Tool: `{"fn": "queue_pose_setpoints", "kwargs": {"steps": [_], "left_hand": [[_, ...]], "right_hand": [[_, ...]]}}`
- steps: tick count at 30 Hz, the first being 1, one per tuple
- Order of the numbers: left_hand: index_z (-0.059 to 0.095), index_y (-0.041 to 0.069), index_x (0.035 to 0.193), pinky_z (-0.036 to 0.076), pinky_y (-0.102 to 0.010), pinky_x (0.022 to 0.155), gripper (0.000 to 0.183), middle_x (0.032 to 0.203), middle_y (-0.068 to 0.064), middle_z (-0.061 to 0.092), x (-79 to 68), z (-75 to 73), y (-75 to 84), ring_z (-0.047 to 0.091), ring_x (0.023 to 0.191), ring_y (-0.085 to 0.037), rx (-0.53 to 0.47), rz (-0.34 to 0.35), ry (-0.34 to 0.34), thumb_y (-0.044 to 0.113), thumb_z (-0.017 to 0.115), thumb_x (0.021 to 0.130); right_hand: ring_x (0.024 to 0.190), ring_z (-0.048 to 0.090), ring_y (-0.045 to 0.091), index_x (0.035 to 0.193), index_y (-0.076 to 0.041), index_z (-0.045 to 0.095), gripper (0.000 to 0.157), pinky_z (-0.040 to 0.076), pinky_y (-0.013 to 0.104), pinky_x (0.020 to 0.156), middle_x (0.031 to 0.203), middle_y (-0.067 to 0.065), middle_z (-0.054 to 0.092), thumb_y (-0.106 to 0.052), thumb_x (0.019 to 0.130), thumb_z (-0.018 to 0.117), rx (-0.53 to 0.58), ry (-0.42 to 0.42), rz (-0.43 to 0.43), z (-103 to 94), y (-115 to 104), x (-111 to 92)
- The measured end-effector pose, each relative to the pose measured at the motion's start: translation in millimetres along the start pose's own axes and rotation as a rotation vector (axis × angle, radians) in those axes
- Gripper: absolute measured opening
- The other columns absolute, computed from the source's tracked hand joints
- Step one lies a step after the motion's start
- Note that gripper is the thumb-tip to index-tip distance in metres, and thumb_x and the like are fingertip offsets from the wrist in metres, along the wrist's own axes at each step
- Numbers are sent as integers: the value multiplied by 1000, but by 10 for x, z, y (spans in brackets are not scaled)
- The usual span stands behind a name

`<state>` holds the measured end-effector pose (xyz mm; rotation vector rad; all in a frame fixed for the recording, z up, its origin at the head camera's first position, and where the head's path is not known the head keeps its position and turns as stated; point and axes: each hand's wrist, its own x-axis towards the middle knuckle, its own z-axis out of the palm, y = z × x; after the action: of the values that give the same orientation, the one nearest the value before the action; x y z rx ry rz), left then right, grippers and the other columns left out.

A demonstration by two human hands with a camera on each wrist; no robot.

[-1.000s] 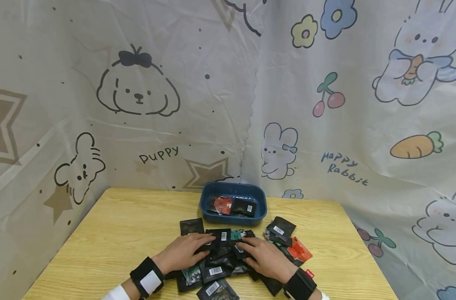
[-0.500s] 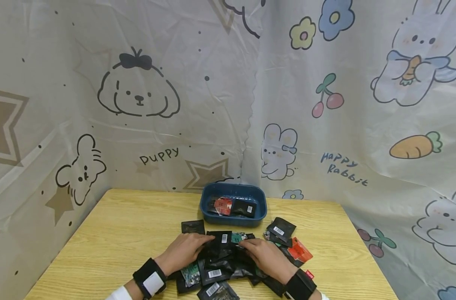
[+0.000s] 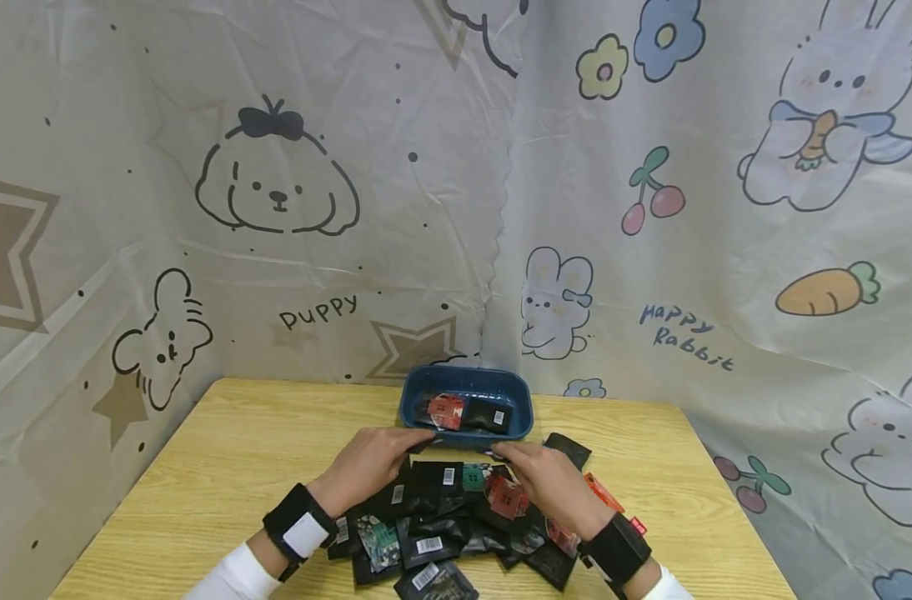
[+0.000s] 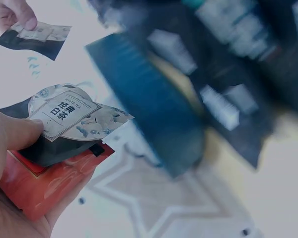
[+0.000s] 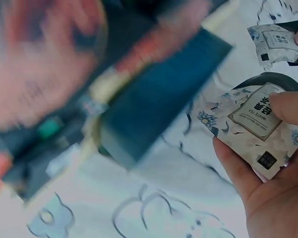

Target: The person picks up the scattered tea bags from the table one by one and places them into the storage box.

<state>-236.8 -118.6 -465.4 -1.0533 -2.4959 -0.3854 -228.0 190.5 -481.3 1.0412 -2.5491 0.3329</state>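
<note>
My left hand (image 3: 362, 467) pinches a white-labelled tea sachet (image 4: 67, 114) under its thumb, with a red tea sachet (image 4: 54, 188) held beneath it. In my right hand (image 3: 557, 483) is another white tea sachet (image 5: 258, 114), printed with blue flowers and gripped between thumb and fingers. Both hands are raised near the front of a blue plastic bin (image 3: 467, 438), one toward each side. Seen from the head, the held sachets are mostly hidden by the hands. Below and between the hands lies a spread pile of mostly black tea sachets (image 3: 429, 546).
Inside the bin lie a red sachet (image 3: 446, 412) and a black sachet (image 3: 488, 416). More sachets, including a black one (image 3: 568, 448) and an orange-red one (image 3: 603, 492), lie to the right, partly behind the right hand. A printed curtain (image 3: 426, 208) hangs behind the wooden table (image 3: 276, 433).
Both hands have lifted off the pile and moved forward toward the bin, now holding tea sachets. A red sachet shows on the pile near the right hand.
</note>
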Motion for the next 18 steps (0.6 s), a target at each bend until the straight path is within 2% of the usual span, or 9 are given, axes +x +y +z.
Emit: {"fn": "queue_pose_setpoints", "kwargs": {"steps": [5,10,14,18], "left_hand": [[63,17,128,49,-29,49,56,107,-5,74,327,-143,-96,66,72,-14,54,5,61,-8,65,78],[63,16,128,51,-32,51,49,105,-6,74,627,-159,-237,62,66,-12,87,-13,84,-4,64,83],[62,15,128,57,-37,66,46,112,-6,72,805,-114,-327,67,84,-18,82,-39,69,0,64,86],[61,16,131,58,-41,79,49,123,-6,68,947,-26,-409,66,101,-23,68,-74,21,-1,64,85]], "right_hand": [[97,67,21,128,-15,61,37,59,35,74,117,7,70,-7,93,60,-45,91,-26,-215,140,244],[98,67,21,129,-14,61,36,59,37,75,119,7,69,-7,93,59,-44,117,-40,-311,301,512],[99,67,20,128,-14,62,32,58,38,79,117,6,70,-12,97,55,-38,93,-31,-296,425,721],[95,68,20,127,-13,63,31,58,39,78,114,7,72,-12,98,53,-41,69,-10,-229,551,901]]}}
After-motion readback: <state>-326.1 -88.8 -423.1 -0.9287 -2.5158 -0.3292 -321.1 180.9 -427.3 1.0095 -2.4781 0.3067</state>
